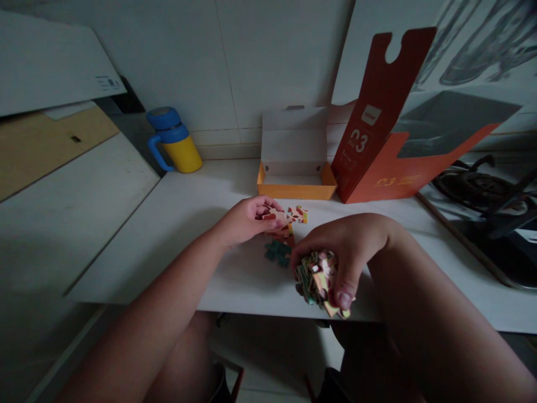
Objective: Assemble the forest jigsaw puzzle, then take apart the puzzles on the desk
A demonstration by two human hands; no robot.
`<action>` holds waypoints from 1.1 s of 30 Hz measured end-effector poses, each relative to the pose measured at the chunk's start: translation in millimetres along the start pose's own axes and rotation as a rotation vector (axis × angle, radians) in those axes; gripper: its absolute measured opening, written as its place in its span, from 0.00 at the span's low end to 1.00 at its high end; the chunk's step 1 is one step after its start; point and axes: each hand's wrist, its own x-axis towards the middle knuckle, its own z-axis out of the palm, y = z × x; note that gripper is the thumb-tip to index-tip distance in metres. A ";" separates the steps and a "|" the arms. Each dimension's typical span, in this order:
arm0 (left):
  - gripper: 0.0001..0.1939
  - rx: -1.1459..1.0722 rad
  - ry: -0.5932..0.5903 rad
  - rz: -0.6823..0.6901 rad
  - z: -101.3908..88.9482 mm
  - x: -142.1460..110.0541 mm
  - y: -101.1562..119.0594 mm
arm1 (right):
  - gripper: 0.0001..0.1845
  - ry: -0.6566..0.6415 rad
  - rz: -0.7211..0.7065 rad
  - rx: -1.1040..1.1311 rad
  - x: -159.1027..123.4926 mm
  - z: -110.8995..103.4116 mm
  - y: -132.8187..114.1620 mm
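Note:
My right hand is closed around a thick bunch of puzzle pieces, seen edge-on near the counter's front edge. Between the thumb and fingers of my left hand is a puzzle piece with a cream and red-brown pattern. Just below and beside that hand, more loose pieces lie on the white counter: a dark green piece, an orange-red piece partly hidden under the fingers, and a patterned piece.
Behind the hands stands an open yellow box, its lid raised. To its right is a tall orange carton, then a black gas stove. A yellow and blue jug stands against the wall at the left.

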 end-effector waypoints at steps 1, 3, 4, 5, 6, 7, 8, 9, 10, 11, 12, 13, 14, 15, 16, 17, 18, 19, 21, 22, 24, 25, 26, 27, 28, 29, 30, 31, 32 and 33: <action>0.18 0.047 -0.008 0.007 0.4 0.5 -0.5 | 0.43 0.009 -0.004 -0.011 0.4 -0.6 1.6; 0.17 0.131 0.004 0.026 3.0 2.4 -2.8 | 0.43 0.020 -0.019 -0.024 2.4 -1.6 5.8; 0.16 0.168 0.016 0.034 4.6 3.6 -4.5 | 0.44 0.018 -0.024 -0.018 3.8 -1.8 7.8; 0.15 0.199 0.029 0.045 6.2 4.8 -6.5 | 0.44 0.007 -0.025 -0.002 5.3 -1.9 9.4; 0.15 0.229 0.039 0.057 7.3 5.7 -8.6 | 0.45 -0.014 -0.022 0.021 6.6 -1.7 10.3; 0.15 0.265 0.048 0.070 8.1 6.3 -10.5 | 0.45 -0.037 -0.020 0.043 7.5 -1.3 10.4; 0.15 0.311 0.057 0.079 8.3 6.6 -12.0 | 0.45 -0.061 -0.019 0.063 7.9 -0.8 9.8; 0.16 0.370 0.067 0.083 8.2 6.6 -13.1 | 0.45 -0.083 -0.023 0.080 7.8 -0.2 8.6; 0.17 0.437 0.078 0.086 7.8 6.3 -13.5 | 0.45 -0.101 -0.029 0.094 7.5 0.3 7.1; 0.19 0.508 0.094 0.095 7.1 5.8 -13.4 | 0.44 -0.115 -0.036 0.103 6.9 0.8 5.6; 0.21 0.586 0.110 0.116 6.1 5.3 -12.7 | 0.44 -0.123 -0.040 0.111 6.3 1.2 4.3; 0.23 0.665 0.128 0.153 4.9 4.7 -11.4 | 0.44 -0.125 -0.041 0.116 5.8 1.3 3.4; 0.24 0.738 0.143 0.202 3.5 4.1 -9.6 | 0.44 -0.123 -0.038 0.118 5.5 1.3 2.9; 0.23 0.799 0.149 0.253 2.0 3.2 -7.3 | 0.44 -0.115 -0.036 0.118 5.4 1.1 2.7; 0.21 0.844 0.138 0.292 0.3 2.0 -4.5 | 0.44 -0.107 -0.032 0.115 5.3 0.9 2.9; 0.18 0.871 0.100 0.316 -1.3 0.4 -1.3 | 0.44 -0.099 -0.029 0.112 5.1 0.7 3.2; 0.16 0.877 0.037 0.326 -2.8 -1.7 2.2 | 0.44 -0.091 -0.029 0.111 4.7 0.5 3.5; 0.15 0.866 -0.042 0.328 -3.8 -4.2 5.8 | 0.44 -0.086 -0.032 0.112 3.9 0.3 3.8; 0.18 0.845 -0.213 0.325 -4.2 -9.7 12.5 | 0.45 -0.076 -0.044 0.125 0.9 -0.1 4.5; 0.22 0.845 -0.273 0.324 -3.5 -12.3 15.3 | 0.45 -0.071 -0.050 0.135 -1.3 -0.4 5.0; 0.26 0.868 -0.319 0.312 -0.7 -16.2 19.6 | 0.45 -0.055 -0.060 0.159 -6.5 -1.6 6.6; 0.26 0.885 -0.321 0.302 1.1 -17.4 21.1 | 0.45 -0.046 -0.065 0.172 -9.1 -2.4 7.7; 0.24 0.899 -0.320 0.295 2.9 -18.2 22.5 | 0.46 -0.036 -0.069 0.182 -11.4 -3.3 9.0; 0.23 0.911 -0.325 0.290 4.6 -18.6 23.7 | 0.46 -0.027 -0.074 0.191 -13.2 -4.2 10.4; 0.21 0.922 -0.340 0.291 6.1 -18.9 25.0 | 0.46 -0.021 -0.079 0.197 -14.5 -5.0 11.7; 0.20 0.932 -0.359 0.298 7.4 -19.1 26.4 | 0.47 -0.019 -0.083 0.202 -15.3 -5.6 12.8; 0.18 0.940 -0.377 0.310 8.6 -19.3 27.8 | 0.47 -0.021 -0.088 0.205 -15.6 -5.9 13.6; 0.16 0.947 -0.392 0.325 9.7 -19.6 29.2 | 0.47 -0.027 -0.091 0.206 -15.5 -6.0 14.1; 0.13 0.952 -0.402 0.341 10.7 -20.0 30.4 | 0.47 -0.031 -0.094 0.206 -15.2 -5.9 14.2; 0.11 0.951 -0.408 0.358 11.6 -20.2 31.3 | 0.47 -0.036 -0.096 0.206 -14.7 -5.6 14.1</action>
